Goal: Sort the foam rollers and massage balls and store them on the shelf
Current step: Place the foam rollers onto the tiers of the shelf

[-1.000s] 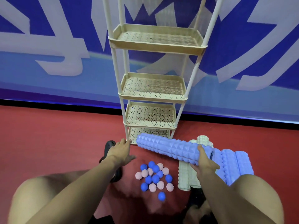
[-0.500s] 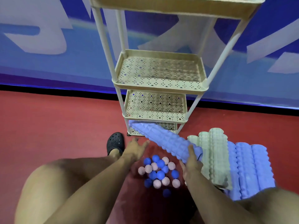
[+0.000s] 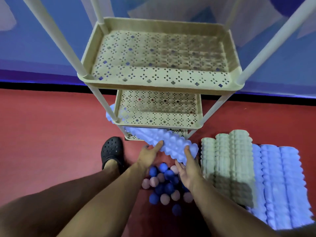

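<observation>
**Sliding a blue roller into the lowest tier**

Feeding the light-blue ridged foam roller slantwise into the bottom tier of the beige perforated shelf, the person has its far end poking out past the shelf's left post, at the middle left of the frame, while the near end sits low at centre. The slant looks deliberate: the roller seems too long to go in squarely between the posts.

The right hand cups the near end from below, thumb curled up over the ridges. The left hand lies along the roller's left flank with fingers fairly straight, apparently steering rather than gripping.

Just below the hands, blue and pink spiky massage balls lie heaped on the red floor. To the right, three pale-green rollers lie side by side, with more light-blue rollers beyond them at the lower right. A black clog is planted left of the shelf's foot. The upper tiers in view hold nothing.
</observation>
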